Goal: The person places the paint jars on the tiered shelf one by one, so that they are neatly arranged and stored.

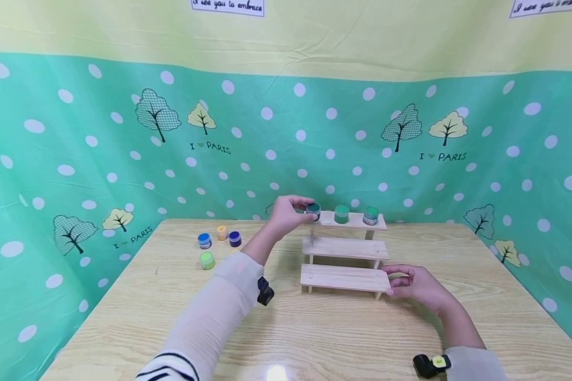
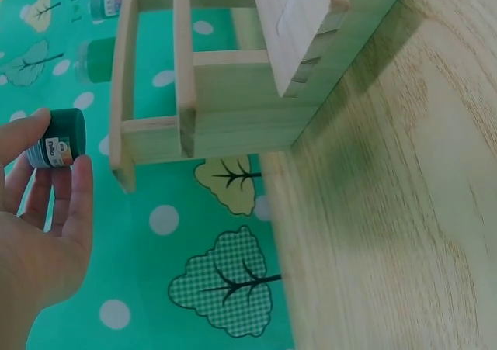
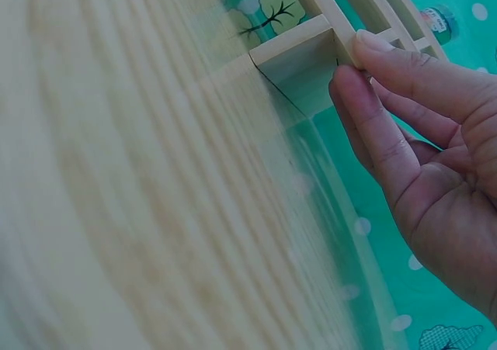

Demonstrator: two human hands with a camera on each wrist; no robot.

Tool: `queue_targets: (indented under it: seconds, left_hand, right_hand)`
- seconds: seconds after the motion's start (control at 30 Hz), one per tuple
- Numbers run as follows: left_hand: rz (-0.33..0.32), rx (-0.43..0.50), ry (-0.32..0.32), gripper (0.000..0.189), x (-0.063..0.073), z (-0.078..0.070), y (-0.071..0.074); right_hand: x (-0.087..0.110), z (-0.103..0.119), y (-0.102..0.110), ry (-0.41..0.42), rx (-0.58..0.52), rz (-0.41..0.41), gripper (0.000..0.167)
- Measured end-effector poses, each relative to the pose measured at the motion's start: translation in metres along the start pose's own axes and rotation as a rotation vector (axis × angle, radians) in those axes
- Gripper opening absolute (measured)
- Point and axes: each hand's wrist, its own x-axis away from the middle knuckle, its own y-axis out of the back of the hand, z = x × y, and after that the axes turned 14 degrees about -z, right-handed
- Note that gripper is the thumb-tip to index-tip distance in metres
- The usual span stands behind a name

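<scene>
A three-step wooden shelf [image 1: 345, 247] stands on the table. Two green-lidded paint jars sit on its top step: one in the middle [image 1: 341, 214], the other near the right end [image 1: 371, 215]. At the top step's left end my left hand [image 1: 285, 218] grips a small dark-green paint jar [image 2: 67, 136] between thumb and fingers; the left wrist view shows this jar beside the step's end. My right hand [image 1: 420, 288] pinches the right end of the lowest step, with the thumb [image 3: 377, 41] at the board's edge and the fingers against its end.
Left on the table [image 1: 138, 296] are a blue paint jar [image 1: 204, 241], a yellow-orange jar [image 1: 222, 233], a dark purple jar [image 1: 235, 239] and a light-green jar [image 1: 207, 260]. Another yellowish lid is partly hidden by the left arm. A dotted green curtain [image 1: 286, 143] hangs behind the table.
</scene>
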Motion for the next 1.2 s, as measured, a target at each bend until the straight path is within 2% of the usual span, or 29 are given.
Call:
queue_targets:
  seconds: [0.33,0.63,0.93,1.2]
  left_hand:
    - [0.004,-0.088,-0.07,0.034,-0.008,0.004,-0.01]
    - [0.009,-0.148,-0.082,0.032,-0.011,0.005,-0.015]
    - [0.014,-0.136,-0.082,0.032,-0.012,0.009,-0.015]
    - [0.006,-0.059,-0.099,0.032,-0.004,0.011,-0.009]
  right_hand:
    - [0.0,0.001,-0.001,-0.013,0.017,-0.008,0.068]
    - [0.0,0.002,0.0,-0.009,0.018,-0.009,0.068]
    - [0.0,0.001,-0.001,-0.008,0.032,-0.016,0.069]
    - [0.0,-0.001,0.0,-0.004,0.023,-0.011,0.069]
